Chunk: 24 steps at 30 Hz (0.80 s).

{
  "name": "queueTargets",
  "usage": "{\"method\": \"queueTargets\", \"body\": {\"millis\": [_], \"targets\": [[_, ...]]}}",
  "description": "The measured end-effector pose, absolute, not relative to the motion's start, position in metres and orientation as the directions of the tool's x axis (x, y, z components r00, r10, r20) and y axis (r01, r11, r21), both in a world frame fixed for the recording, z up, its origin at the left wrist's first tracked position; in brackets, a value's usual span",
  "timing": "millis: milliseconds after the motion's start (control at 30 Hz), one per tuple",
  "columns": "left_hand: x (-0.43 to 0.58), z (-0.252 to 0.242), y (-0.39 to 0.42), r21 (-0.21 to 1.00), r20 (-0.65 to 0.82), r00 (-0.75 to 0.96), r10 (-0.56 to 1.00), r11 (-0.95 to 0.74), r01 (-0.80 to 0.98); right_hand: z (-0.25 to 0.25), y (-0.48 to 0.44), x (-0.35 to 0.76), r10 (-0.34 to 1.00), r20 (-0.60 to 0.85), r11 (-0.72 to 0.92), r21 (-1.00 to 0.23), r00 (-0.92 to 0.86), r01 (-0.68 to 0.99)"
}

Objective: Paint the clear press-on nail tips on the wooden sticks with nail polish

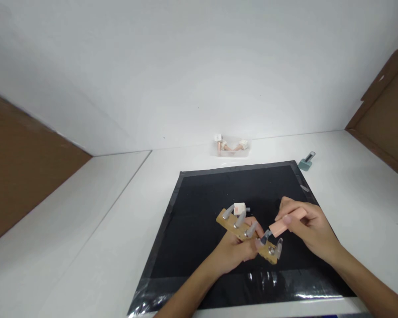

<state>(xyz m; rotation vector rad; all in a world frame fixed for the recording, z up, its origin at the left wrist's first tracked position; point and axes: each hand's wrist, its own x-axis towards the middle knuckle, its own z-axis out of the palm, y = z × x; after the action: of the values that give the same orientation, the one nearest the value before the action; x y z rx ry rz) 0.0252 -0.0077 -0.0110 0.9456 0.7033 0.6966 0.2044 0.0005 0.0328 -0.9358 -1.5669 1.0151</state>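
My left hand (235, 251) grips a wooden strip (231, 223) from below, fingers and thumb closed round it. Several pale nail tips (240, 219) stand up on small metal mounts along the strip. The nail tip nearest the right hand (277, 249) looks clearer than the others. Pinched in my right hand (310, 227) is the peach cap of a nail polish brush (278, 228). Its dark brush end touches or nearly touches a nail tip beside my left thumb; I cannot tell which. Just behind the strip lies a small white bottle (239, 208).
A black mat (199, 198) taped to the white table lies under both hands. Behind it stands a clear tray (234, 153) with white-and-peach bottles. A teal bottle (305, 164) lies off the mat's far right corner, and a loose nail tip (304, 188) rests on its right edge.
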Motion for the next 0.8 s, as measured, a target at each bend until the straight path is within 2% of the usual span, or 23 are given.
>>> {"method": "queueTargets", "body": {"millis": [433,800], "targets": [[0.0260,-0.0111,-0.0083,0.882,-0.233,0.562,0.794,0.415,-0.221,0.0315,0.0002,0.2051,0.905,0.376,0.400,-0.911,-0.201,0.098],[0.0270,-0.0077,-0.0083,0.878,-0.251,0.548,0.798,0.426,-0.218,0.0321,-0.0014,0.2043,0.926,0.325,0.346,-0.934,-0.194,0.089]]}}
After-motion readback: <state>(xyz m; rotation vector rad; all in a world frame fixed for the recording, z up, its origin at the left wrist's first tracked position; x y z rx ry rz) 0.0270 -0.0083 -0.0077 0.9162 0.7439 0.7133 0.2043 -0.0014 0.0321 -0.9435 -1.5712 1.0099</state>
